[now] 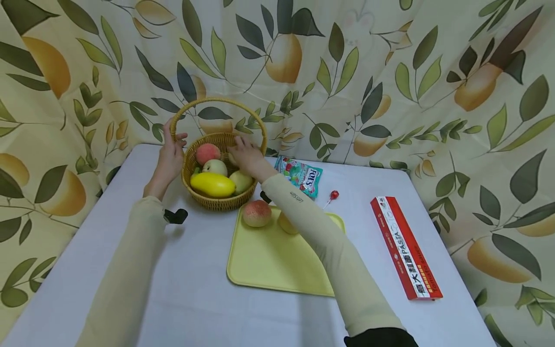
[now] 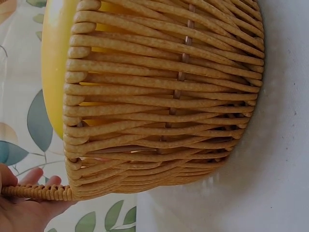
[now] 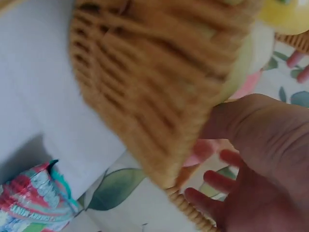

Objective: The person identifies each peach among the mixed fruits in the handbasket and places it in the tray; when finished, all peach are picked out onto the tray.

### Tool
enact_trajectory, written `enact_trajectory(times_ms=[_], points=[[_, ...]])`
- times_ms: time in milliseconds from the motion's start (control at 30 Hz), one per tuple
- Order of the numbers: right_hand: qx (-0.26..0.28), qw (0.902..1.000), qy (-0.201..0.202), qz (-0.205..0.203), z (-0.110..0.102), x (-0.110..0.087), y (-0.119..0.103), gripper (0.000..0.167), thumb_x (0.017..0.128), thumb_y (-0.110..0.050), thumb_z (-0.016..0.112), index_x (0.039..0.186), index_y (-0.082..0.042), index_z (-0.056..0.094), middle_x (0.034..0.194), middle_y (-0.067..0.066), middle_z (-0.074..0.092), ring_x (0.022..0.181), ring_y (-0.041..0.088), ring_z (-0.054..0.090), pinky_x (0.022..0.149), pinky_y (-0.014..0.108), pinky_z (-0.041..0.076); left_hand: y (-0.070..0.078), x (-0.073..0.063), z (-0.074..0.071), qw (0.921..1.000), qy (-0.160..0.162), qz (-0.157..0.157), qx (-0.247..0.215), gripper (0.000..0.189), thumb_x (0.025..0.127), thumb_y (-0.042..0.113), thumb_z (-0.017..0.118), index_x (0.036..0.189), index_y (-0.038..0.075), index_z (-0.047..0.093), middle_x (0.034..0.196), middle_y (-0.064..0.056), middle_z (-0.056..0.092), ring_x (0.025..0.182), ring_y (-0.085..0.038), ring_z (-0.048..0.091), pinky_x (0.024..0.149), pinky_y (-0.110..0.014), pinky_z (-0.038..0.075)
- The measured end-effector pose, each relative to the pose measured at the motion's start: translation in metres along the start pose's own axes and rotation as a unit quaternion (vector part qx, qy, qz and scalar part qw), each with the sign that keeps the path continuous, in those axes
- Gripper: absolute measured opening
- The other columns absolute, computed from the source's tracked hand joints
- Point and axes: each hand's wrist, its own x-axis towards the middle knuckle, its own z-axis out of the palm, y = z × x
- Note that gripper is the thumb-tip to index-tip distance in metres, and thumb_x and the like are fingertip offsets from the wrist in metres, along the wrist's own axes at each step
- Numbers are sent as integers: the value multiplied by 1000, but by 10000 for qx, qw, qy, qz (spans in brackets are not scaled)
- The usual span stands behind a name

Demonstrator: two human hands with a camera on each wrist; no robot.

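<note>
A woven basket (image 1: 222,204) with a tall arched handle (image 1: 217,100) holds a yellow papaya-like fruit (image 1: 213,185), a peach (image 1: 207,153) and several pale green fruits (image 1: 215,167). My left hand (image 1: 171,155) grips the handle low on its left side; in the left wrist view the thumb and fingers (image 2: 30,180) lie on either side of it. My right hand (image 1: 248,156) reaches in over the basket's right rim, above a pale fruit partly hidden beneath it. In the right wrist view its fingers (image 3: 219,182) are spread and loosely bent, the thumb hidden behind the rim.
A yellow tray (image 1: 277,265) stands in front, with a peach (image 1: 257,213) and a yellow fruit (image 1: 286,224) partly behind the right sleeve. Behind it lie a teal candy bag (image 1: 303,176) and a red lollipop (image 1: 334,194). A red pasta box (image 1: 405,248) lies on the right.
</note>
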Motion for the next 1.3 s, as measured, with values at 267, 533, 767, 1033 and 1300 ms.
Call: enact_trajectory(times_ms=[267,533,767,1033,1300], points=[[-4,9989,122,-453,6,0,10,52,105,1,48,152,-19,40,152,21,36,133,39,46,102,45,52,-2,-1,2,9998,79,191,-59,56,110,7,19,160,25,3,148,-31,51,134,-52,53,113,-62,42],[-612,9905,1010,-702,1,-26,7,51,101,-13,64,146,-17,40,147,19,42,140,38,38,110,45,44,-6,-6,1,9998,62,110,-162,56,109,8,19,159,27,3,148,-31,51,135,-51,52,114,-62,41],[81,9802,1864,-671,-10,-92,19,59,88,-26,79,137,-20,47,145,15,45,134,36,45,106,49,47,-3,2,2,9996,115,218,-110,55,109,8,19,159,25,4,146,-30,53,132,-50,55,112,-60,43],[1281,9634,2323,-385,-3,-164,56,64,83,-16,79,132,-8,38,144,18,43,132,36,47,88,44,62,4,5,-8,9999,104,65,-64,56,111,13,21,159,35,3,148,-27,51,135,-47,54,116,-60,41],[1576,9640,2121,303,24,-236,84,70,80,-26,85,136,-12,46,136,16,48,122,34,47,88,49,59,1,1,-1,9999,82,89,-42,54,111,11,21,159,31,4,147,-28,52,135,-48,54,115,-61,42]])
